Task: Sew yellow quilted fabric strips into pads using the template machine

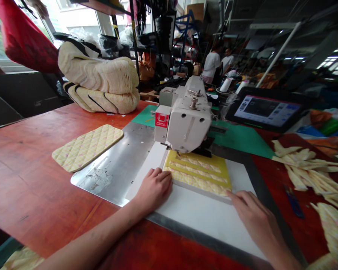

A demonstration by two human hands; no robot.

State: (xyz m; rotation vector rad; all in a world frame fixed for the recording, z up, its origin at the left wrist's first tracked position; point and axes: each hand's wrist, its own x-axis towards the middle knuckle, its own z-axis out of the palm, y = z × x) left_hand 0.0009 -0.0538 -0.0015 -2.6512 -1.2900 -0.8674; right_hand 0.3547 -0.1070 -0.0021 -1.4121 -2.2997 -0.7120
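Note:
A pale yellow quilted fabric piece [191,180] lies under a slotted yellow template plate [224,165], beneath the head of a white sewing machine [188,120]. At its near left corner my left hand [156,187] has its fingers curled and closed on the edge. My right hand [252,212] pinches the near right corner between thumb and fingers; the fingertips are partly hidden. Under the work is a white board [205,221], resting on the metal machine bed [109,161]. Another quilted piece [87,146] lies flat to the left.
Two thick stacks of quilted pieces [101,95] stand at the back left. Fabric strips [301,165] and blue-handled snips [294,204] lie on the right of the red table [25,150]. A control screen [266,108] stands behind them. People [212,65] are in the background.

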